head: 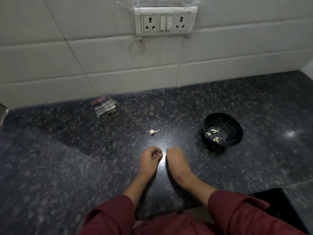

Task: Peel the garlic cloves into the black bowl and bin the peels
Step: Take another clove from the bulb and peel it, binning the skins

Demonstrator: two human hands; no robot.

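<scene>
Black bowl (234,127) holding peeled cloves (214,131), garlic piece (152,132) on granite (67,150)

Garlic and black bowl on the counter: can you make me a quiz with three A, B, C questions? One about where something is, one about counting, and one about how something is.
1. Where does the small white garlic piece with a stalk lie?
A) on the dark speckled stone counter, touching nothing
B) on a plate
C) in a cup

2. How many plug sockets has the white wall switch panel?
A) one
B) two
C) four

3. How is the round black bowl?
A) upside down
B) empty
C) open side up, holding pale peeled garlic cloves

Answers:
1 A: it rests alone on the counter.
2 B: one socket sits at each end of the panel.
3 C: pale cloves show on the bowl's floor.
</scene>
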